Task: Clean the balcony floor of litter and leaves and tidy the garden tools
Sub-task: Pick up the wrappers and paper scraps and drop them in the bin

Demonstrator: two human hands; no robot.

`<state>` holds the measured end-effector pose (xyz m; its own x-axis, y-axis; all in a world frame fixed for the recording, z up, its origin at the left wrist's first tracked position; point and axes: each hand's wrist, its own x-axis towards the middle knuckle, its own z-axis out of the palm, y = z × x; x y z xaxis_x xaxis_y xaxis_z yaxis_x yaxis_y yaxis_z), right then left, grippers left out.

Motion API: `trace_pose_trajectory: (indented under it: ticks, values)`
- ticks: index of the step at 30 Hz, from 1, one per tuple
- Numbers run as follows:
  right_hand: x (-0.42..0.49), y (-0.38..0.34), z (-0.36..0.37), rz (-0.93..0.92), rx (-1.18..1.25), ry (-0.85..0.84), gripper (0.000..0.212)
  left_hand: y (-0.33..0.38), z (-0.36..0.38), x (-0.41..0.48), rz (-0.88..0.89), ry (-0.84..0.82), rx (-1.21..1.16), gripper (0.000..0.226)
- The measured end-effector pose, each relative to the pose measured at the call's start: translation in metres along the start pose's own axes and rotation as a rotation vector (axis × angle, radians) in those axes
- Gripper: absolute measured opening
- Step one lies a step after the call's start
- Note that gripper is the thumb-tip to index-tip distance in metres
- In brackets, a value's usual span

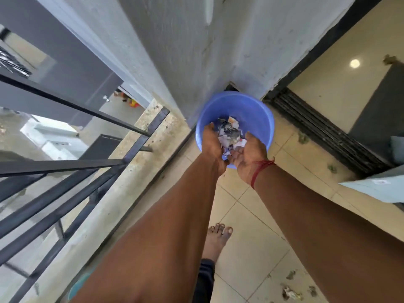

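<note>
Two hands – left hand [213, 145], right hand [249, 156] – cupped together, fingers curled around paper litter [229, 132], held over a blue bucket [263, 112] on the tiled floor [247, 206].

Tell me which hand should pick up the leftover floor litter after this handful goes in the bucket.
Probably the right hand: the leftover litter and leaves lie on the tiles on its side. The left hand is toward the railing, farther from them. Both now hold paper scraps.
</note>
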<state>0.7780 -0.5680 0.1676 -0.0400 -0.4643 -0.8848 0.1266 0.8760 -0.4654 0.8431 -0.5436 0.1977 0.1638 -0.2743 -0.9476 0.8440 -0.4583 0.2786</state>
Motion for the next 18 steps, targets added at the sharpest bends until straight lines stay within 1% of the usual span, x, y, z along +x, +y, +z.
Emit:
trace_pose_trajectory:
  ticks: [1,2,4,5,7,9,10,12,15,18]
  values:
    - [-0.002,-0.004,-0.002,0.010,-0.023,-0.004,0.023,0.000,-0.001,0.000,0.003,0.014,-0.006,0.041]
    - [-0.004,-0.008,-0.004,0.014,-0.048,-0.021,0.028,0.000,-0.001,-0.002,-0.003,0.018,-0.003,0.037]
    - [-0.016,-0.016,-0.009,0.013,-0.091,-0.048,0.034,-0.002,-0.002,-0.003,-0.014,0.071,0.039,0.039]
    - [-0.024,-0.020,-0.013,0.017,-0.099,-0.065,0.032,-0.006,-0.004,-0.003,-0.010,0.104,0.077,0.035]
    - [-0.042,-0.028,-0.026,0.031,-0.118,-0.098,0.020,-0.017,-0.005,-0.009,-0.003,0.135,0.155,0.029]
    - [-0.061,-0.031,-0.044,0.041,-0.099,-0.114,0.026,-0.033,-0.005,-0.017,0.006,0.124,0.237,0.025]
    - [-0.070,-0.030,-0.055,0.047,-0.076,-0.120,0.025,-0.043,-0.004,-0.024,0.011,0.111,0.279,0.023]
    - [-0.088,-0.026,-0.083,0.044,-0.043,-0.113,0.019,-0.066,-0.002,-0.039,0.027,0.111,0.391,0.021]
    - [-0.112,-0.015,-0.133,0.023,-0.008,-0.087,0.026,-0.110,0.001,-0.065,0.040,0.117,0.606,0.017]
    - [-0.140,0.007,-0.199,0.049,0.080,-0.059,0.031,-0.162,0.007,-0.096,0.039,0.100,0.846,0.018]
